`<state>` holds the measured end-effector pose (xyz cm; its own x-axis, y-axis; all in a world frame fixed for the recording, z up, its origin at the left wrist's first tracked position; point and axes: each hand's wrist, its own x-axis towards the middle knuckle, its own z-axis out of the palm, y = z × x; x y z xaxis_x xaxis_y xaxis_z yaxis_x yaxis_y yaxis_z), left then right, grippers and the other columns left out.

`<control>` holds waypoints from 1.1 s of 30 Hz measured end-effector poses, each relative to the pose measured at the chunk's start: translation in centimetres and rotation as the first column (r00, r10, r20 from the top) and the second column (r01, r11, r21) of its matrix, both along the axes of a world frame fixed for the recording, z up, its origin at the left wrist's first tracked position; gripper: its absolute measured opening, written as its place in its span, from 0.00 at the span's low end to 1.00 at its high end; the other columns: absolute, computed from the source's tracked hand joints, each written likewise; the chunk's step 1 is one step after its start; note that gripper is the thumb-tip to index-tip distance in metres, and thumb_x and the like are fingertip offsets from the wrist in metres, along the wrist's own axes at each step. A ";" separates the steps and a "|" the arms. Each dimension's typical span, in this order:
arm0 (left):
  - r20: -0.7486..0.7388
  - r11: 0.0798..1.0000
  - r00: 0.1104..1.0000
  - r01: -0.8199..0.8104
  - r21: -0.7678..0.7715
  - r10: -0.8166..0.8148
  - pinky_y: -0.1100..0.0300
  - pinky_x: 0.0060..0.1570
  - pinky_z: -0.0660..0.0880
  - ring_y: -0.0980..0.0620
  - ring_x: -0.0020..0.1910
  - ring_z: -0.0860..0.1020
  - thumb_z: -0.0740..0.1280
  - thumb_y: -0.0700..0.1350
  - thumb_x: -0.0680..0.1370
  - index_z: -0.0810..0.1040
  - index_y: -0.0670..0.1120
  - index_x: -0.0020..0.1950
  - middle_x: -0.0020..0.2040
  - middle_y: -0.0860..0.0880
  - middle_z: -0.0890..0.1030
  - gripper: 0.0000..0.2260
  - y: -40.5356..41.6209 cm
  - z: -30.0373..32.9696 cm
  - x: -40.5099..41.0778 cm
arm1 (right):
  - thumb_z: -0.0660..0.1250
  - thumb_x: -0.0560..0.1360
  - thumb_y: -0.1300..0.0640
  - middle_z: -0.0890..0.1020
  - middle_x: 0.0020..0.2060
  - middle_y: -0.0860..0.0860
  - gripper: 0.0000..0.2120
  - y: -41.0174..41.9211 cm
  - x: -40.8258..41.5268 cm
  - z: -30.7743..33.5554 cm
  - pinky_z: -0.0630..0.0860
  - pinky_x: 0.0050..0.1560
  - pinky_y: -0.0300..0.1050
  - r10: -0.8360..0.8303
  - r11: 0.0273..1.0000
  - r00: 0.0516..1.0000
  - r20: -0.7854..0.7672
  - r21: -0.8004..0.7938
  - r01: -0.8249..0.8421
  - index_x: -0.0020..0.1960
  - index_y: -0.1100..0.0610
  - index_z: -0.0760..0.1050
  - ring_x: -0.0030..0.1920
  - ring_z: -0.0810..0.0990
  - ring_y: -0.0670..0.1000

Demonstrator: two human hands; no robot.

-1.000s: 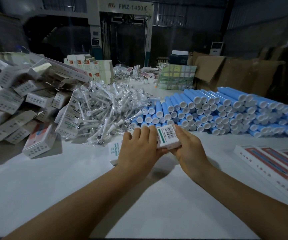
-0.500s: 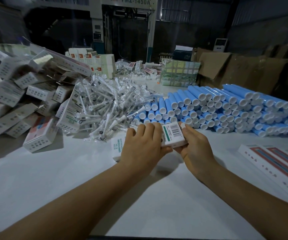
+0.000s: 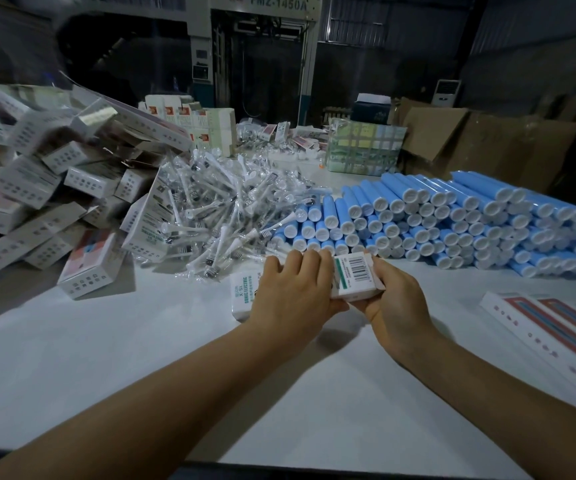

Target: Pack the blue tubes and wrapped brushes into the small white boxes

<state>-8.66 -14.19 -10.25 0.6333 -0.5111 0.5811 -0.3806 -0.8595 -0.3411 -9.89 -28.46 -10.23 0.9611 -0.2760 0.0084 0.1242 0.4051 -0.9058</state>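
Both hands hold one small white box [image 3: 354,276] with a barcode label, just above the white table [image 3: 113,344]. My left hand [image 3: 295,292] grips its left side, fingers curled over the top. My right hand [image 3: 395,299] grips its right end from below and behind. The box's far left end [image 3: 241,294] shows green lettering past my left hand. A stack of blue tubes [image 3: 452,216] with white caps lies behind the hands. A heap of plastic-wrapped brushes [image 3: 224,209] lies to the left of the tubes.
A tumbled pile of small white boxes [image 3: 47,188] fills the left of the table. Flat red-and-white cartons [image 3: 553,327] lie at the right edge. Cardboard boxes [image 3: 480,143], a plastic-wrapped bundle [image 3: 362,150] and a large machine [image 3: 262,39] stand behind.
The hands have stayed on the box, which has tilted only slightly. The view has tipped down a little.
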 end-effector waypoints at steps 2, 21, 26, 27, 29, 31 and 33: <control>-0.039 0.999 0.999 0.015 0.031 -0.014 0.52 0.49 0.72 0.48 0.53 0.76 0.49 0.65 0.77 0.67 0.41 0.70 0.59 0.46 0.77 0.34 -0.1 -0.2 0.1 | 0.57 0.81 0.59 0.84 0.45 0.58 0.12 0.2 0.0 -0.2 0.81 0.41 0.46 -0.014 0.999 1.000 -0.005 -0.032 0.014 0.55 0.61 0.78 0.44 0.84 0.53; -0.168 0.990 0.986 -0.045 -0.130 0.023 0.52 0.50 0.69 0.46 0.56 0.73 0.40 0.66 0.73 0.65 0.42 0.71 0.61 0.46 0.74 0.38 0.6 0.0 1.3 | 0.64 0.78 0.61 0.86 0.41 0.45 0.12 0.3 0.0 -1.4 0.82 0.47 0.42 -0.092 0.838 0.986 0.142 -0.523 0.153 0.60 0.60 0.78 0.46 0.84 0.49; -0.134 0.993 0.990 -0.064 -0.095 0.051 0.51 0.51 0.69 0.46 0.56 0.73 0.42 0.66 0.76 0.65 0.42 0.70 0.61 0.46 0.74 0.35 0.3 -0.2 1.2 | 0.63 0.79 0.61 0.84 0.46 0.46 0.14 0.3 -0.1 -1.9 0.80 0.43 0.37 -0.128 0.770 0.976 0.177 -0.603 0.210 0.64 0.60 0.76 0.45 0.84 0.45; -0.134 0.994 0.990 -0.063 -0.089 0.050 0.51 0.51 0.69 0.46 0.56 0.73 0.42 0.65 0.76 0.64 0.41 0.70 0.61 0.46 0.74 0.35 0.2 -0.2 1.1 | 0.63 0.79 0.60 0.83 0.48 0.47 0.15 0.3 0.0 -2.0 0.81 0.44 0.38 -0.131 0.749 0.975 0.179 -0.626 0.215 0.65 0.59 0.75 0.46 0.84 0.45; -0.142 0.994 0.989 -0.062 -0.088 0.049 0.51 0.52 0.69 0.46 0.57 0.72 0.43 0.65 0.77 0.64 0.41 0.71 0.62 0.45 0.73 0.35 0.1 -0.2 1.0 | 0.62 0.79 0.60 0.82 0.48 0.47 0.15 0.3 0.0 -2.2 0.81 0.46 0.39 -0.132 0.731 0.974 0.185 -0.646 0.221 0.65 0.59 0.75 0.48 0.83 0.45; -0.155 0.994 0.987 -0.063 -0.088 0.048 0.51 0.53 0.69 0.46 0.58 0.72 0.44 0.65 0.77 0.62 0.41 0.71 0.63 0.45 0.72 0.34 0.1 -0.2 1.0 | 0.62 0.79 0.60 0.83 0.47 0.45 0.15 0.3 0.0 -2.2 0.81 0.46 0.39 -0.128 0.729 0.974 0.187 -0.648 0.220 0.65 0.59 0.76 0.48 0.83 0.45; -0.172 0.994 0.984 -0.062 -0.091 0.046 0.51 0.54 0.68 0.46 0.60 0.71 0.45 0.66 0.78 0.60 0.41 0.72 0.65 0.45 0.71 0.34 0.3 -0.2 1.0 | 0.62 0.79 0.60 0.83 0.47 0.46 0.15 0.3 0.0 -2.2 0.81 0.45 0.39 -0.117 0.745 0.977 0.177 -0.635 0.204 0.65 0.59 0.76 0.47 0.84 0.45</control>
